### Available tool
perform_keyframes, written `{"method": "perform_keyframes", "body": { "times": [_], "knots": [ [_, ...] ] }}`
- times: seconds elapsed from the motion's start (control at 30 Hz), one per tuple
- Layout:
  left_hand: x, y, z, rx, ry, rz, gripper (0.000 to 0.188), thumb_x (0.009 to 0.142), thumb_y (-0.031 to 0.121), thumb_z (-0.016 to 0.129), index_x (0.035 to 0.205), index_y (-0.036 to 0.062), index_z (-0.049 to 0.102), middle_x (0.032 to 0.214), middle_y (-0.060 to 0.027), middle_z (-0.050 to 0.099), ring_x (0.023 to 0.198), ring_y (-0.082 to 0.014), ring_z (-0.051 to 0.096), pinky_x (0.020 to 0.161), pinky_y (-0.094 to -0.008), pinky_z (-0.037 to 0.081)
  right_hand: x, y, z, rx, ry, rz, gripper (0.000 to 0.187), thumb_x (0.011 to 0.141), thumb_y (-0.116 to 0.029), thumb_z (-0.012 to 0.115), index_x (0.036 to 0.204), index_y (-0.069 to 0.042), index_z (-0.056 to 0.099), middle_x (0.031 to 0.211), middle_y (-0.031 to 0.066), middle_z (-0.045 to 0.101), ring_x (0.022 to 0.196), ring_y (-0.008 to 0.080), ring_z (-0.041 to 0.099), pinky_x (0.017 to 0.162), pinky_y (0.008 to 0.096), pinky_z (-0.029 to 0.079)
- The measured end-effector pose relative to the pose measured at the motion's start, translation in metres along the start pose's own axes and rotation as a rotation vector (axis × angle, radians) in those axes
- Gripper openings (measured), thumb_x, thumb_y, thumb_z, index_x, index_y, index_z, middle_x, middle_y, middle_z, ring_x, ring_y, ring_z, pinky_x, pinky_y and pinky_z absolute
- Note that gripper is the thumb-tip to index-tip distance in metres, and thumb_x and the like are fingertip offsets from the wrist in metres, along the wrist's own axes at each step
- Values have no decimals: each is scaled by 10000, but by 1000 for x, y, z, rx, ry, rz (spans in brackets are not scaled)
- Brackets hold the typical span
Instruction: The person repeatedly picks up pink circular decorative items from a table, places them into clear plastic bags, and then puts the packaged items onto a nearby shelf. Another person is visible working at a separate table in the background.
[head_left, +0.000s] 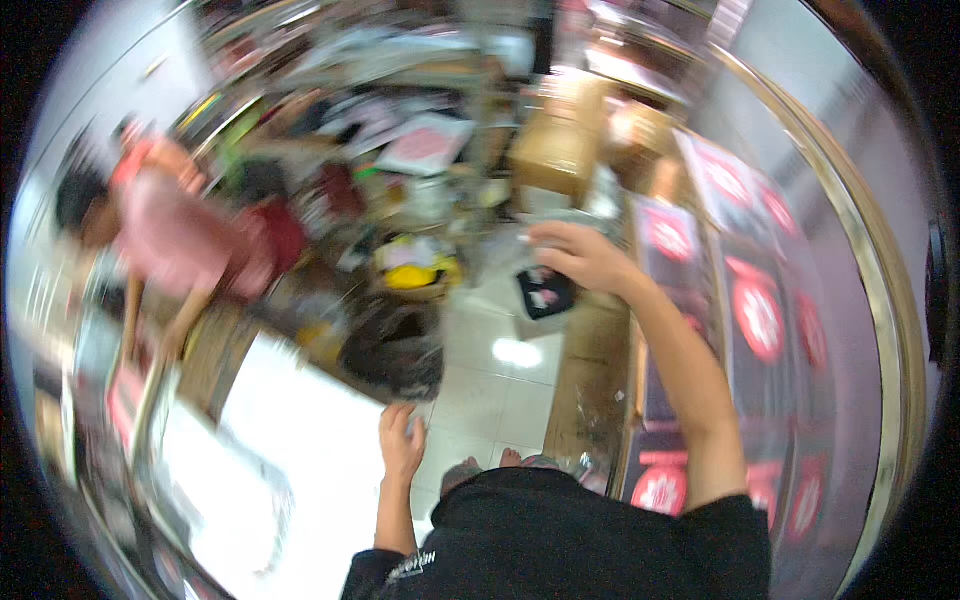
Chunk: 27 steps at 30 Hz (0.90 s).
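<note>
One black packet (546,292) — under right hand (580,255)

We note a glossy tiled floor (500,380); matt brown cardboard boxes (553,150); a smooth white table top (290,440); a shiny black plastic packet (546,293); glossy printed packages (757,315); a matt black cloth shirt (580,540).
</note>
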<state>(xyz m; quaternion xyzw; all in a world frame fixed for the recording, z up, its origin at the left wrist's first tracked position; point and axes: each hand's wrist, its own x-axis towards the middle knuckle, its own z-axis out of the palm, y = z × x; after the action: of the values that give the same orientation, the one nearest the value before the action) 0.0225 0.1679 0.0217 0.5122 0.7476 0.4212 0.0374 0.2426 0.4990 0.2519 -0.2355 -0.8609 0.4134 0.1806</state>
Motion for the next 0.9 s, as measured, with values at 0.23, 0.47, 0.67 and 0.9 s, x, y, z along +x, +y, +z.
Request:
{"method": "perform_keyframes", "body": {
  "times": [0.23,0.47,0.67,0.9],
  "knots": [
    [-60,4,-65,26,184,-139,220,800,73,678,1006,-3,659,1083,-158,630,1054,-337,581,938,-426,468,-35,164,217,1164,436,524,198,917,-262,661,980,-100,565,854,24,598,777,169,609,653,300,510],
    [-107,-18,-87,259,273,-233,268,785,101,685,1031,4,643,1196,-175,578,1215,-366,492,1077,-516,361,-229,456,361,175,-283,609,234,922,-304,567,967,-75,578,815,87,588,763,276,597,719,450,496],
    [-117,-26,-86,409,243,-251,321,773,87,674,1068,-24,613,1251,-250,534,1214,-455,458,1048,-542,355,-246,298,341,144,-244,801,271,892,-248,576,920,4,670,796,141,670,658,222,652,577,419,524],
    [-113,-52,-64,396,142,-160,310,859,122,608,1117,-47,580,1305,-269,482,1227,-449,440,1042,-538,349,-216,290,345,-107,70,811,351,860,-302,601,1094,-51,675,1050,183,697,978,337,665,855,421,523]
  ]
}}
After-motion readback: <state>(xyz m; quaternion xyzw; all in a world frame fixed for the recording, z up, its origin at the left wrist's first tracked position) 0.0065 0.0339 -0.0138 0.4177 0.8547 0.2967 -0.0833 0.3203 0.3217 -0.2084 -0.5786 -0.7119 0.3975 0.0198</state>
